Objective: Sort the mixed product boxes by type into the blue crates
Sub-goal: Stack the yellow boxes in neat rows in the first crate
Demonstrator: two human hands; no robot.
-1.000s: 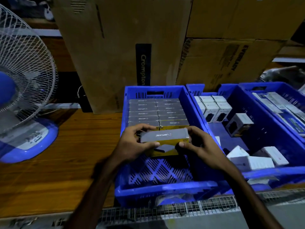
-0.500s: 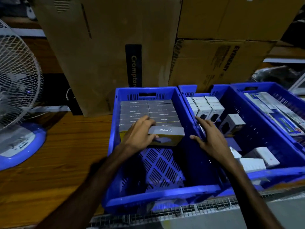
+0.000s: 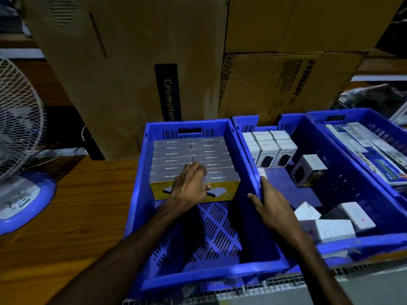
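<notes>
- The left hand (image 3: 191, 185) lay with fingers flat on the grey-and-yellow boxes (image 3: 193, 166), its grip relaxed and holding nothing.
- Those boxes stood in two rows at the far end of the left blue crate (image 3: 141, 194).
- The right hand (image 3: 273, 208) rested open on the rim between that crate and the middle blue crate (image 3: 343, 172), which held white boxes (image 3: 267, 150).
- Both crates sat on the wooden worktop (image 3: 88, 205).

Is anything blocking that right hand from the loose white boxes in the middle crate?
Nothing visible does. The right hand lies over the blue wall between the crates, and open crate floor separates it from the loose white boxes in the middle crate.
</notes>
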